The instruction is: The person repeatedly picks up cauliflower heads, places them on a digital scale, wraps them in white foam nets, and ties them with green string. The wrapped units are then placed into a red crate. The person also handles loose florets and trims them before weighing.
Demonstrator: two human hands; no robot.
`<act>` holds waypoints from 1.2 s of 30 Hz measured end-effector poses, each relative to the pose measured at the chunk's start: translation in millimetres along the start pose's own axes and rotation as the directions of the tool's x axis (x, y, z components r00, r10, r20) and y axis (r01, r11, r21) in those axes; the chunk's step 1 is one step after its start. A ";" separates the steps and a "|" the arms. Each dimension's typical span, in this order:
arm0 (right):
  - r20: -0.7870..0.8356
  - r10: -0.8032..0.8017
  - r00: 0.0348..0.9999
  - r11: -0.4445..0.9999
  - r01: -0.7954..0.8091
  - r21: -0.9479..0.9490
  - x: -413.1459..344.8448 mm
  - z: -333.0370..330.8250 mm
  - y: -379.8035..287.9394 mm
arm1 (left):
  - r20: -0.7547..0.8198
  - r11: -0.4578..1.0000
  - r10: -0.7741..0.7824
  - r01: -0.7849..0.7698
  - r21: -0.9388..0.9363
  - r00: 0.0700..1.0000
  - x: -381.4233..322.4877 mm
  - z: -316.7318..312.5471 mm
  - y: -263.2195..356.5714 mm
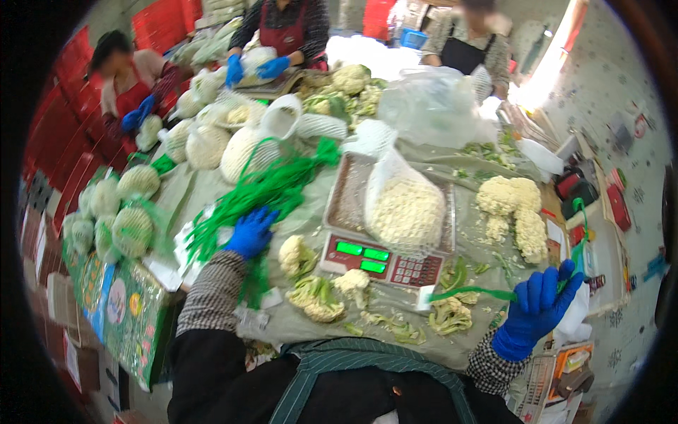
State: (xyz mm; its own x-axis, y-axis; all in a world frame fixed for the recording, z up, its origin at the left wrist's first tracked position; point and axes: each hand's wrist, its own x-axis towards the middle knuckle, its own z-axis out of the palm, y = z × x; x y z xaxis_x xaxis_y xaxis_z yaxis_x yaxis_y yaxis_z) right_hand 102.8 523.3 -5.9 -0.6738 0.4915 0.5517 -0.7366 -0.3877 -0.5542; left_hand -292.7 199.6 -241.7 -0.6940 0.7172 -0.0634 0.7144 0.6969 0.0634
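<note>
My left hand (250, 232), in a blue glove, rests against a heap of green mesh strips (249, 196) with its fingers spread over the near edge. A green mesh strip (476, 290) with a white tag at its end is gripped in my gloved right hand (540, 305), raised at the right side of the table. Between the hands stands a red digital scale (339, 254) with lit green displays. On its pan lies a cauliflower (408, 212) inside a white foam net, the net's loose end pointing away from me.
Loose cauliflower florets (511, 212) lie right of the scale, with trimmed pieces (318, 299) in front. Netted cauliflowers (206, 146) crowd the far left. A green printed box (124, 312) holds more at left. Clear plastic bags (431, 106) lie at the back. Three co-workers stand across the table.
</note>
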 end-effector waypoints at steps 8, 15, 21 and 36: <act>-0.226 0.279 0.933 0.960 -0.279 0.035 -1.7 12.8 97.7 | -0.425 0.725 0.154 -0.395 -0.565 0.892 -18.0 -133.2 147.5; -0.412 0.229 0.882 0.973 -0.223 0.063 19.7 1.7 108.5 | 0.205 -0.011 0.499 0.243 -0.970 0.842 -78.2 -125.4 222.5; -0.566 -0.032 0.824 0.964 -0.124 -0.234 4.6 -75.0 68.8 | 0.331 0.307 0.396 0.216 -0.927 0.857 -87.9 -123.9 149.1; -0.118 0.819 0.561 0.285 -0.577 -0.765 -1.2 -21.7 111.3 | 0.204 0.244 0.117 0.171 -0.955 0.972 -122.6 -195.9 99.0</act>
State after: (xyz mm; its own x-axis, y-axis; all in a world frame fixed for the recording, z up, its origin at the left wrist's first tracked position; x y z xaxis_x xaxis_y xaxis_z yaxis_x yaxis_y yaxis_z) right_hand 22.8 496.4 -81.8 -0.9747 0.0498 -0.2181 0.2237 0.2029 -0.9533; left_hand -154.5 180.9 -32.5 -0.5723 0.7787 -0.2571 -0.0300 0.2934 0.9555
